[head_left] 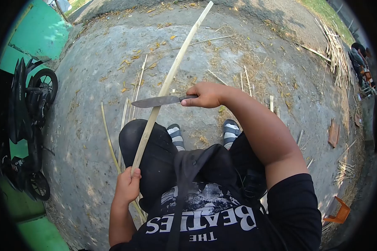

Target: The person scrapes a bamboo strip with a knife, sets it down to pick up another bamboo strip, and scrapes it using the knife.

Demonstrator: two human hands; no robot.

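A long pale bamboo strip [174, 67] slants up and away from me over my left knee. Its near end is gripped in my left hand [129, 184], thumb along the strip. My right hand [205, 95] is closed around the dark handle of a knife [157, 101]. The wide grey blade points left and lies across the strip, a little beyond my knee. Whether the edge bites into the bamboo I cannot tell. More thin bamboo strips [109, 136] lie on the ground by my left leg.
A black motorcycle [29, 100] stands at the left by a green wall [42, 31]. Piled bamboo sticks [336, 54] lie at the far right, with an orange plastic object [338, 211] nearer. Dry leaves and slivers litter the concrete [88, 75]. People sit at the right edge.
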